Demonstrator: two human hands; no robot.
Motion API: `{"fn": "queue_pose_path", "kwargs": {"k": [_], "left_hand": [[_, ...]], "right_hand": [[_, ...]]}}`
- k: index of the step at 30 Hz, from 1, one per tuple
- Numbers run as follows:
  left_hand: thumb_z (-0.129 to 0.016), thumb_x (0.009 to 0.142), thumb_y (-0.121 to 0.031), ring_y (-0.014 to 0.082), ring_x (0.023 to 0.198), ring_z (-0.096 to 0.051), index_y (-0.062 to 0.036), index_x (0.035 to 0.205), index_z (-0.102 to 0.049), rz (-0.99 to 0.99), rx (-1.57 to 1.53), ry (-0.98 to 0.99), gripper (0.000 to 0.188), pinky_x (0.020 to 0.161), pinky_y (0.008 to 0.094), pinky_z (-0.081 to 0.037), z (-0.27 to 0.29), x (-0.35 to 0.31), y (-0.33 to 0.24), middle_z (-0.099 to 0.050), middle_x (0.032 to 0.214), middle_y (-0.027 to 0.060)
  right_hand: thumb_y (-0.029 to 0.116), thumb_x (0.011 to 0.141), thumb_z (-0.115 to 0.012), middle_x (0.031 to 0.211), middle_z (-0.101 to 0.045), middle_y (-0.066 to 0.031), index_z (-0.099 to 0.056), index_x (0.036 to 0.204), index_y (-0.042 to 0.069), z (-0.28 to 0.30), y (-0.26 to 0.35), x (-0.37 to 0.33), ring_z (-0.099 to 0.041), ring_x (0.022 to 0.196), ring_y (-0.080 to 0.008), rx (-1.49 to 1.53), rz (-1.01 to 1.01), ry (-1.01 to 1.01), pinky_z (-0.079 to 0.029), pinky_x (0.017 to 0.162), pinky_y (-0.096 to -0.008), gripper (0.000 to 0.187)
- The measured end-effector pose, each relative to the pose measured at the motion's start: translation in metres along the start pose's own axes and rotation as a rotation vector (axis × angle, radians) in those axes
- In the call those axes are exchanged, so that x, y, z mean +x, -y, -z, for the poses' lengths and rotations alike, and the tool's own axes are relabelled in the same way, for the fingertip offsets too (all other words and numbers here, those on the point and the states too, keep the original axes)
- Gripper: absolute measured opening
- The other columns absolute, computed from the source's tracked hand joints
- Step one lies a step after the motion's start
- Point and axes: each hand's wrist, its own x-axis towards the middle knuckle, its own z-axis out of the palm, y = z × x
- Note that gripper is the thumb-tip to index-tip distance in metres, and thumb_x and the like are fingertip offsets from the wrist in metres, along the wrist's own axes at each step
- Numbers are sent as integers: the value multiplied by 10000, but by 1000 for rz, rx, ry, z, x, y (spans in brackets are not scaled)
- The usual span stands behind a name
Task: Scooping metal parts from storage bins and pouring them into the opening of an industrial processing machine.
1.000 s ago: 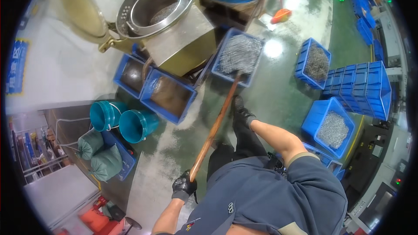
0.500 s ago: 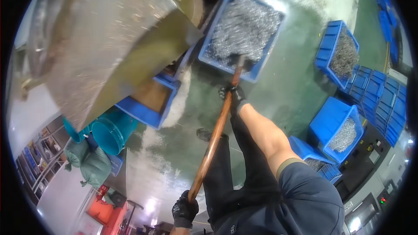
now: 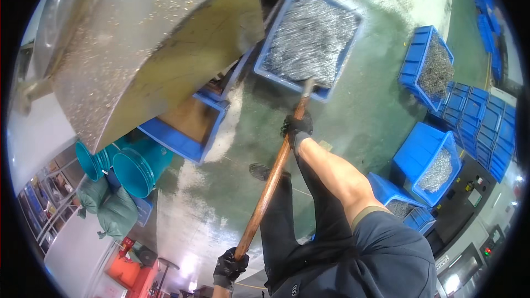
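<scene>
A shovel [image 3: 273,181] with a long brown wooden handle slants away from me. My right hand [image 3: 297,126], in a dark glove, is wrapped round the handle below its metal socket. Gripping the handle's near end at lower left is my left hand [image 3: 231,267], also gloved. The socket reaches over the near rim of a blue bin [image 3: 261,66]. That bin is heaped with shiny, thin metal pieces [image 3: 309,36], blurred and too small to name. The shovel's blade cannot be made out among them.
A large metal hopper or chute [image 3: 182,66], specked with bits, fills the upper left. Below it sit a blue tray [image 3: 171,142] and teal buckets [image 3: 135,171]. Blue bins of metal pieces [image 3: 415,66] and stacked blue crates [image 3: 480,116] line the right.
Both hands and the shovel have drawn back slightly toward me, its socket now nearer the bin's near rim. The metal pieces look more streaked, and the hopper sits differently in view.
</scene>
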Motion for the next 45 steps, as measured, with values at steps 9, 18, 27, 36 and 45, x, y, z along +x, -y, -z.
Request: {"fn": "queue_pose_path", "kwargs": {"k": [9, 18, 27, 36, 45], "left_hand": [[-733, 852, -146, 75, 574, -552, -52, 1085, -672, -219, 562, -142, 259, 538, 244, -456, 35, -14, 35, -630, 721, 0], [-723, 770, -329, 363, 779, -683, -54, 1027, -662, -439, 992, -300, 382, 693, 411, -554, 50, -30, 42, -700, 842, 182], [-644, 805, -339, 371, 777, -680, -115, 1014, -684, -471, 1094, -423, 309, 707, 461, -553, 60, -32, 58, -698, 832, 173], [-606, 818, -316, 356, 756, -682, -162, 1001, -688, -501, 1132, -495, 253, 699, 470, -550, 80, -104, 74, -703, 841, 147], [-599, 818, -328, 346, 763, -681, -185, 983, -690, -615, 1123, -557, 236, 711, 458, -549, 127, -234, 96, -705, 819, 132]], "right_hand": [[113, 891, -601, 601, -513, -34, -557, 819, 90, 7, -32, -22, -469, 419, -177, -57, 46, -38, -401, 393, -329, 88], [99, 886, -591, 617, -526, -39, -571, 851, 80, 12, -40, -59, -499, 458, -185, -23, 52, 47, -439, 433, -322, 44], [157, 865, -647, 610, -521, -17, -615, 847, 84, -1, -42, -81, -497, 462, -166, 94, -42, 138, -458, 443, -319, 82], [199, 945, -561, 609, -517, -48, -596, 882, 49, -24, -9, -194, -528, 492, -206, -41, 74, 201, -467, 463, -332, 166], [25, 820, -637, 654, -538, -57, -546, 841, 59, -28, 17, -320, -512, 480, -194, 147, 275, 218, -477, 451, -334, 99]]}}
